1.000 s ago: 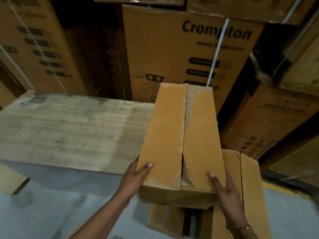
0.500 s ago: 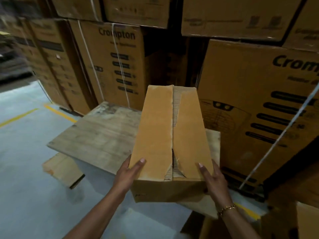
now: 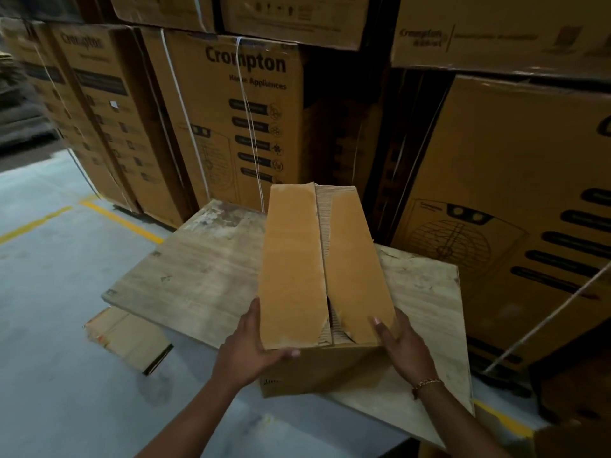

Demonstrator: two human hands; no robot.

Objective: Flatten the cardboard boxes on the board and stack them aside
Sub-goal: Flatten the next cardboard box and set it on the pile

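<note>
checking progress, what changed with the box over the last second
The box was carried left, from beside the board's right end to over the board. The thumb of the left hand slid from the top flap to the near face. Unchanged: both hands hold it, right hand thumb on top.

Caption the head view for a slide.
Left hand and right hand hold an unflattened cardboard box at the wooden board, Crompton cartons behind.

both hands, left hand (image 3: pixel 247 352) and right hand (image 3: pixel 401 346), grip the near end of a cardboard box (image 3: pixel 317 276) over the wooden board (image 3: pixel 198 276).
</note>
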